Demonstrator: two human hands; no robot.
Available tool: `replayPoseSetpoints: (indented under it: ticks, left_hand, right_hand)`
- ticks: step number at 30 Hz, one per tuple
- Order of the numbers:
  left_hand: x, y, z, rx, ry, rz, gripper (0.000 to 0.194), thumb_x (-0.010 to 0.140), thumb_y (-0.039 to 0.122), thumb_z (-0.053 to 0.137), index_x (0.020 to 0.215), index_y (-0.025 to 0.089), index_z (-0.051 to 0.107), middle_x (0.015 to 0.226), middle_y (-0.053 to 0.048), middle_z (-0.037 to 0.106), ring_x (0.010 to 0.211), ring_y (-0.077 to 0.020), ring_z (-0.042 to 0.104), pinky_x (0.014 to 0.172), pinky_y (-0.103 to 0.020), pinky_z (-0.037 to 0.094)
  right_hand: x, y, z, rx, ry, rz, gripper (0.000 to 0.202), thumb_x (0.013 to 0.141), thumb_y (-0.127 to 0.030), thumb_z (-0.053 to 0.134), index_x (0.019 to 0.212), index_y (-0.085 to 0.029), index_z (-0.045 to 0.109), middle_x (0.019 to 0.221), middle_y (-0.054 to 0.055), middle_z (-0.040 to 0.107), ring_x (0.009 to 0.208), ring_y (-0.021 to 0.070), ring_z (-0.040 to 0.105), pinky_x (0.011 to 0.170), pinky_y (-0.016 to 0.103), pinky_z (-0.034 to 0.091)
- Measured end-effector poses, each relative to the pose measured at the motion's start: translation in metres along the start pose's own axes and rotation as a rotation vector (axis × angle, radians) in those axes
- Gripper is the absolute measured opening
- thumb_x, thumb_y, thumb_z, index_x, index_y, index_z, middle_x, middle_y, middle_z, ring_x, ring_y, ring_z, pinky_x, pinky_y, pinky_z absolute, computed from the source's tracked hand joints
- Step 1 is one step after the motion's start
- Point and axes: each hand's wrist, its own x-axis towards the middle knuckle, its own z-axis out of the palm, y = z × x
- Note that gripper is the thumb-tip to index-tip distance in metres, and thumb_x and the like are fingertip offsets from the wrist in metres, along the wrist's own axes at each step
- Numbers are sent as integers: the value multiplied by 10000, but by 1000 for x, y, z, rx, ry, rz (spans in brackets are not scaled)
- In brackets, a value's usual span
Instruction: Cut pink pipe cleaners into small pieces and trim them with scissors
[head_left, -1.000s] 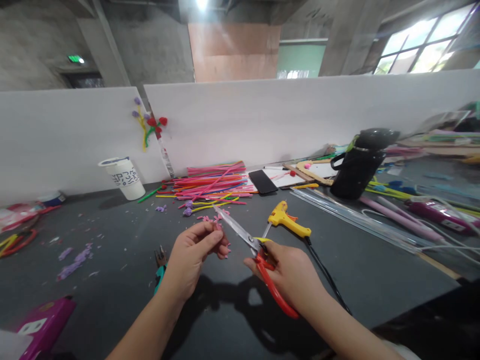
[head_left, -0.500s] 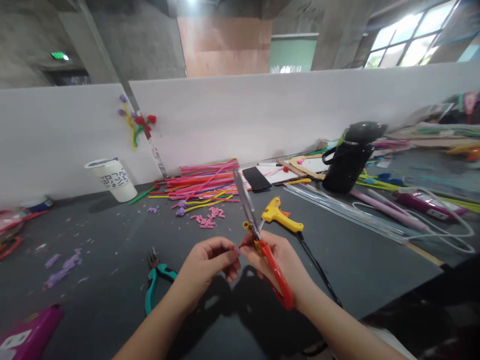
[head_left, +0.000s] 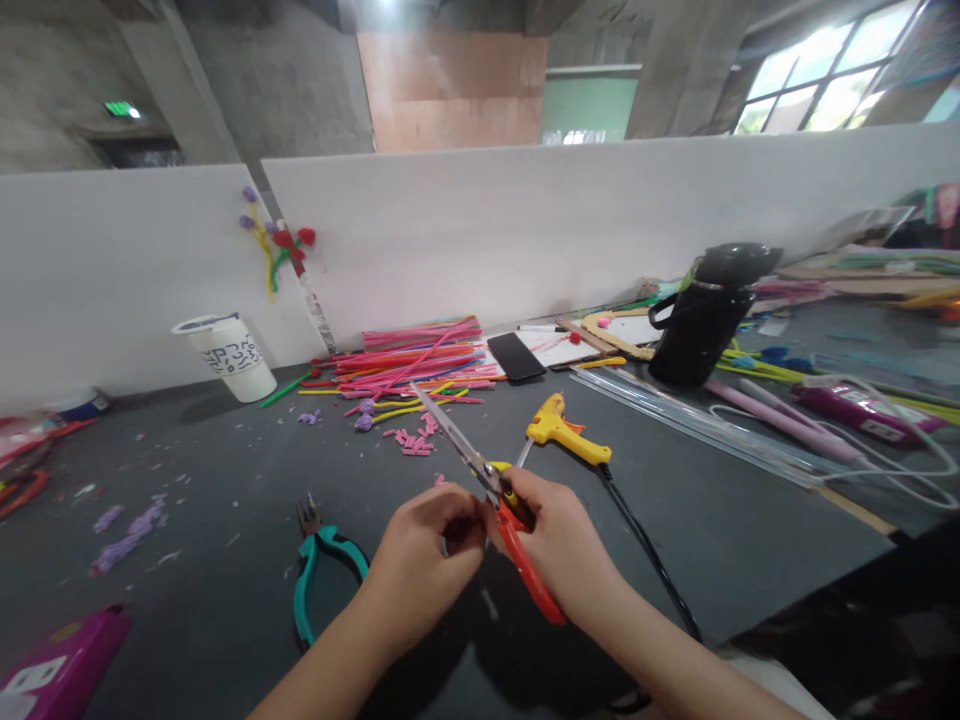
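My right hand is closed round the red-handled scissors, whose blades point up and to the left over the dark table. A small yellow piece shows beside the scissors' pivot. Close against it, my left hand has its fingers curled and pressed together; whatever they pinch is too hidden to make out. Short pink pieces lie beyond the hands, near a bundle of pink and red pipe cleaners. Teal-handled pliers rest left of my left wrist.
A yellow glue gun with a black cord lies right of centre. Behind are a phone, a white cup and a black flask. Clear strips lie at the right, purple scraps at the left.
The scissors have swung to the left and lower, and my right fingers have curled further round them. My left hand has turned, and the pink bit at its fingertips no longer shows.
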Motion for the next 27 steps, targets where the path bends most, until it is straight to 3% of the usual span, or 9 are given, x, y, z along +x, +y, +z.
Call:
replayPoseSetpoints:
  ticks: [10, 13, 19, 23, 27]
  left_hand:
    - [2, -1, -1, 83, 14, -31, 116, 668, 113, 443, 627, 176, 532, 583, 20, 507, 567, -115, 457, 598, -232, 361]
    - [4, -4, -1, -74, 7, -93, 94, 665, 137, 475, 628, 164, 557, 583, 12, 519, 570, -117, 469, 584, -233, 370]
    - [10, -10, -6, -526, -150, -322, 104, 644, 235, 590, 658, 132, 585, 491, 4, 537, 445, -98, 468, 481, -227, 375]
    - [10, -9, -7, -648, -198, -365, 121, 650, 239, 603, 652, 118, 596, 521, -15, 558, 460, -106, 503, 485, -235, 397]
    - [11, -5, -9, -676, -170, -356, 111, 661, 223, 601, 614, 125, 574, 535, -4, 549, 452, -94, 493, 467, -225, 391]
  right_hand:
    - [3, 2, 2, 79, -20, 47, 48, 594, -157, 472, 582, -177, 430, 531, -64, 380, 502, 81, 339, 451, 168, 271]
    - [4, 2, 1, 118, -56, 63, 37, 592, -162, 470, 591, -174, 436, 529, -62, 394, 502, 82, 350, 452, 167, 282]
    - [5, 4, -1, 74, -63, 11, 81, 595, -186, 498, 571, -175, 421, 508, -65, 379, 486, 76, 332, 436, 168, 266]
    - [5, 3, -2, 86, -93, 6, 46, 613, -183, 492, 604, -171, 448, 515, -60, 404, 479, 76, 350, 436, 170, 279]
    - [5, 2, -4, 86, -88, -1, 56, 665, -225, 477, 648, -173, 470, 542, -49, 435, 488, 83, 374, 453, 179, 301]
